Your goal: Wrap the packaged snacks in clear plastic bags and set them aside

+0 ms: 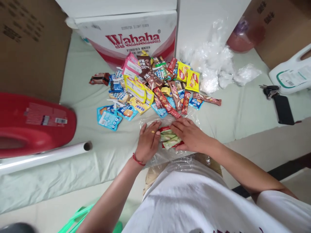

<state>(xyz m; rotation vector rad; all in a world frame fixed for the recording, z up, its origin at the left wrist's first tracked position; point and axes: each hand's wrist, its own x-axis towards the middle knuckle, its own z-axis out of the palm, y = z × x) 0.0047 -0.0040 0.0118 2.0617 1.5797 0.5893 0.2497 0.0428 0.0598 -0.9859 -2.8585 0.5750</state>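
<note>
On the left, the palm-down left hand (148, 140) is resting on crinkled clear plastic film (157, 158), fingers extended. Small green-and-red wrapped snack packets (170, 139) are lying between the hands, on the near side. On the right, the palm-down right hand (190, 136), fingers extended, is partly covering them. Whether either is gripping, I cannot tell.

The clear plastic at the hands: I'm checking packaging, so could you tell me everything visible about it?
The clear plastic looks like thin, glossy, see-through film, wrinkled and loose. It lies at the front edge of the pale green cloth, its near part spreading toward the white shirt. The left hand and right hand touch it on either side of green packets. Bag or sheet, and whether it encloses them, I cannot tell.
</note>
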